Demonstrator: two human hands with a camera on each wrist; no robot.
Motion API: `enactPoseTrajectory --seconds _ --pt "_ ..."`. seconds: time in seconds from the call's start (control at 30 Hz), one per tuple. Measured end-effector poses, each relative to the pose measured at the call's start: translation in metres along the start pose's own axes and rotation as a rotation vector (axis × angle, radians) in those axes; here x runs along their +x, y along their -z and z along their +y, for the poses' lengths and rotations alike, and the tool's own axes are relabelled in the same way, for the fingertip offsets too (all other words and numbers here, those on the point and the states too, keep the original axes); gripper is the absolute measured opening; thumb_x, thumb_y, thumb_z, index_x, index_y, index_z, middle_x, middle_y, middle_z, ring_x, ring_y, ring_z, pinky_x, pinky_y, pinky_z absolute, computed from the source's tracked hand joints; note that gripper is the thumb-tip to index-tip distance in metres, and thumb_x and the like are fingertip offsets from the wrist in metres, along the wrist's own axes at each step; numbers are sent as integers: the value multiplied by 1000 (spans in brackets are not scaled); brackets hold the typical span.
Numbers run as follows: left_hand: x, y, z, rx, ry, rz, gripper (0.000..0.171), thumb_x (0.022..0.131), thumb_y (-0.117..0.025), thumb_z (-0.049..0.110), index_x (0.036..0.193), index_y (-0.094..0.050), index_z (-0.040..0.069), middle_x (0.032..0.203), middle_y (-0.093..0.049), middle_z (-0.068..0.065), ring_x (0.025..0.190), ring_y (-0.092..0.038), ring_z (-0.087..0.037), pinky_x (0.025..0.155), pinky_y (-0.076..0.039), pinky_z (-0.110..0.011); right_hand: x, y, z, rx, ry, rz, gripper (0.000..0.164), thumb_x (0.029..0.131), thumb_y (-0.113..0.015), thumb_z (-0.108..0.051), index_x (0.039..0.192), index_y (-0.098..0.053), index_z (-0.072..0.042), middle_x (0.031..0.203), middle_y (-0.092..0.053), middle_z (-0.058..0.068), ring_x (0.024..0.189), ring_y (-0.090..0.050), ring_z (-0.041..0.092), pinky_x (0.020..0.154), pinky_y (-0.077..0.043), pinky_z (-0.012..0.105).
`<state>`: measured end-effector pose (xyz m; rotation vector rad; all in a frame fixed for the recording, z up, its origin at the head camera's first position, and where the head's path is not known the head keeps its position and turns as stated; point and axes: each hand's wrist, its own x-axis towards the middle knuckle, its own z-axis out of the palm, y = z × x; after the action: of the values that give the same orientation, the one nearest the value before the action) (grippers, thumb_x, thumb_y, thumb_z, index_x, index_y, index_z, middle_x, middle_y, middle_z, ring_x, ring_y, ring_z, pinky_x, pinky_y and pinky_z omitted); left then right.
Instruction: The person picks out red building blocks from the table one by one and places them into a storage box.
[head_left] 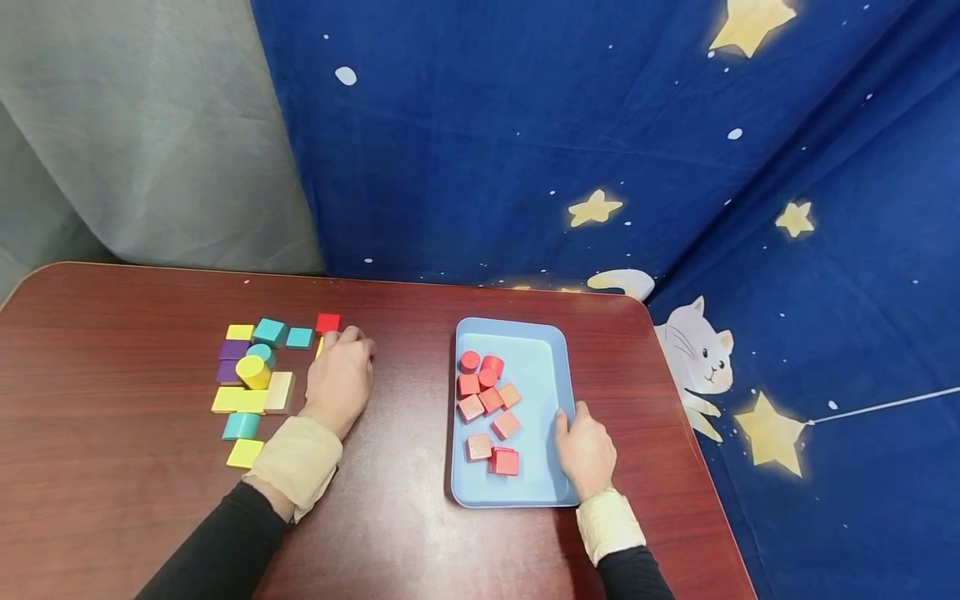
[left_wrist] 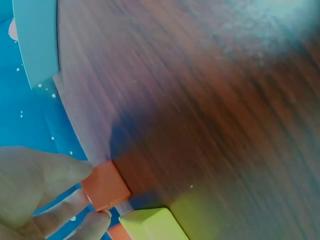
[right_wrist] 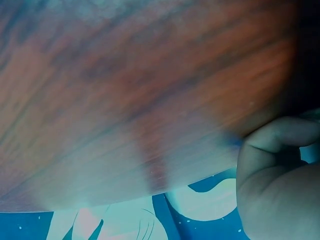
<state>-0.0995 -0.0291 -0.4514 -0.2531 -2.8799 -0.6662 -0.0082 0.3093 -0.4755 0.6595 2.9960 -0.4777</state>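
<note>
My left hand (head_left: 341, 379) is at the right side of the loose blocks. In the left wrist view its thumb and fingers pinch an orange-red block (left_wrist: 106, 186), which the hand hides in the head view. A yellow block (left_wrist: 155, 225) lies beside that hand, and a red block (head_left: 327, 323) sits just beyond the fingers. My right hand (head_left: 587, 454) grips the right rim of a light blue tray (head_left: 543, 367), thumb on the inner side. Several red blocks (head_left: 504, 461) and cylinders (head_left: 469, 362) lie in the tray, mostly along its left half.
Left of my left hand lie several teal blocks (head_left: 270, 332), purple blocks (head_left: 231, 371), yellow blocks (head_left: 244, 453), a yellow cylinder (head_left: 253, 372) and a cream block (head_left: 280, 392). The brown table (head_left: 390, 433) ends at a blue star-patterned curtain (head_left: 480, 150) behind and at right.
</note>
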Motion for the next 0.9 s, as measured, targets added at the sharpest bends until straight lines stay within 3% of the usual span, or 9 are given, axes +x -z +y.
enactPoseTrajectory --seconds 0.4,0.67,0.9 --pt "-3 -4 1 76 -70 -19 6 79 -64 -1 80 -68 3 89 -60 -10 94 -53 -39 72 -51 -44 0 0 -1 2 -9 2 53 96 -44 -40 132 -53 -1 108 -65 25 89 -64 44 69 -47 54" --pt "-7 -9 3 32 -46 -83 8 78 -62 1 82 -66 7 85 -59 -9 83 -53 -37 68 -49 -45 0 0 -1 -3 -6 10 52 96 -45 -39 130 -54 -1 105 -65 25 87 -64 45 67 -46 54" --pt "-9 -10 5 35 -63 -76 7 78 -63 1 83 -66 6 84 -59 -9 79 -53 -35 69 -48 -43 0 -1 0 -1 -1 5 51 95 -45 -38 129 -54 0 105 -65 26 87 -64 45 66 -46 54"
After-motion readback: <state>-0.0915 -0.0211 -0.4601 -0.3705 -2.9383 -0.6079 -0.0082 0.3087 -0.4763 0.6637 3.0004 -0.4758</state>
